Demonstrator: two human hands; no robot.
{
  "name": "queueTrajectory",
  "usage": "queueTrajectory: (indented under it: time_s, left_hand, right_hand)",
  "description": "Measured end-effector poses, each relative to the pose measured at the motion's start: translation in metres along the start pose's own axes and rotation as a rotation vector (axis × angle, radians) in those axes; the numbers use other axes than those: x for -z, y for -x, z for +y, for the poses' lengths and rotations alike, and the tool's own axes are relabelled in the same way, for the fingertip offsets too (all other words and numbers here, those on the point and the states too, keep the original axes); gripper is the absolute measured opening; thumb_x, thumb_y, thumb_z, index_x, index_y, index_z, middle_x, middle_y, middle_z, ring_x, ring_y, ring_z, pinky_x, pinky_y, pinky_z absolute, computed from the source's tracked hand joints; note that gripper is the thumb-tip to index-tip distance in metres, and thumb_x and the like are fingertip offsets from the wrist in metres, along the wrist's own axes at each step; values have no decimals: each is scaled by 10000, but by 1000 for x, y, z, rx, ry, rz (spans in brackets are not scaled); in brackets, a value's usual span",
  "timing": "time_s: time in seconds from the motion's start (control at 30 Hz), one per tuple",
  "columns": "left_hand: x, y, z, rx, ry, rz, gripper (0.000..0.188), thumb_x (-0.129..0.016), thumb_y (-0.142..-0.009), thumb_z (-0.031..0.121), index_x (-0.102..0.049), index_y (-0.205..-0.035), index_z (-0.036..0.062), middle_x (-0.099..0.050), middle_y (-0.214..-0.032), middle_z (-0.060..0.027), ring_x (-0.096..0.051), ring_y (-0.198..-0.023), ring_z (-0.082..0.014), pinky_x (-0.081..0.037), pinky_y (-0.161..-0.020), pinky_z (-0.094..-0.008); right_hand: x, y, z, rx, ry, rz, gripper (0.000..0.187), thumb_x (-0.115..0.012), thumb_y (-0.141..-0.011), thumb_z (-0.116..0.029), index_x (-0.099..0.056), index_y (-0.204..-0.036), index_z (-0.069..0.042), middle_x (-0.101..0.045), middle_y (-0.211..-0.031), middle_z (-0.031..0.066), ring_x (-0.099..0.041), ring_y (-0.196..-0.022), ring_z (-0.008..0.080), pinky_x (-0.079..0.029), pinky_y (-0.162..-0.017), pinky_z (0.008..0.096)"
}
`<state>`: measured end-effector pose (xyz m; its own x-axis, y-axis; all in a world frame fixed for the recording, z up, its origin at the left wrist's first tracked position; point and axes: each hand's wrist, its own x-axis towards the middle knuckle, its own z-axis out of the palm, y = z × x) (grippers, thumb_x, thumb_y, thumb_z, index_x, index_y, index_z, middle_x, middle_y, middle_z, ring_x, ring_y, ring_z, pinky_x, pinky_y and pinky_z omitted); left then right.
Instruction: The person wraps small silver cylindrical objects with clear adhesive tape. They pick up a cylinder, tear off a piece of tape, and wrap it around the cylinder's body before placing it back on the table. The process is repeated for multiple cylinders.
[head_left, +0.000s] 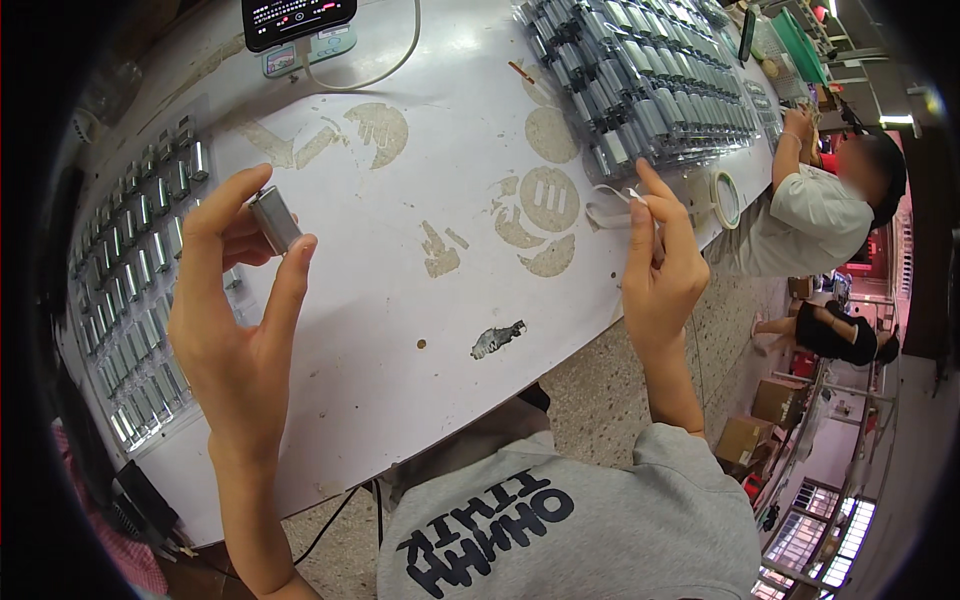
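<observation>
Between the thumb and fingertips of my left hand (232, 340) is a small silver metal block (274, 222), flat-sided like a small motor, held tilted above the table. My right hand (662, 275) pinches a thin white strip (612, 189) between thumb and fingers, near the table's right edge. To the left of my left hand lies a clear plastic tray (165, 425) with rows of similar silver metal pieces. Beyond my right hand, stacked clear trays (690, 157) hold many more of them.
A phone (298, 22) with a white cable (412, 50) stands at the far side. A tape roll (727, 200) sits at the right edge of the white table (370, 400), whose top has worn patches. A co-worker (825, 220) in a light shirt works farther right; another person (835, 333) is behind.
</observation>
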<state>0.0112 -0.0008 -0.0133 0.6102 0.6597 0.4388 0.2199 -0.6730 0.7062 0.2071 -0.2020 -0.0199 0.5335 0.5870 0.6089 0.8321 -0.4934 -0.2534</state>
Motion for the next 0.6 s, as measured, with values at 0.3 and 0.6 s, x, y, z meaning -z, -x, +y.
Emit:
queueTrajectory:
  time_s: [0.3, 0.6]
  left_hand:
    - [-1, 0, -1, 7, -9, -3, 382, -661, -736, 9, -553, -1101, 44, -587, -903, -63, -556, -741, -135, -455, -686, -256]
    - [0, 0, -1, 27, -1, -4, 386, -662, -735, 12, -552, -1104, 46, -588, -896, -61, -556, -740, -135, -453, -690, -256]
  right_hand:
    - [5, -1, 1, 24, -24, 12, 25, -565, -820, -23, -550, -820, -3, -641, -1005, 136, -445, -404, 83, -347, -389, 203]
    - [2, -2, 3, 54, -20, 34, 54, -537, -856, -30, -536, -831, 17, -632, -1050, 124, -300, -444, 2, -259, -392, 166]
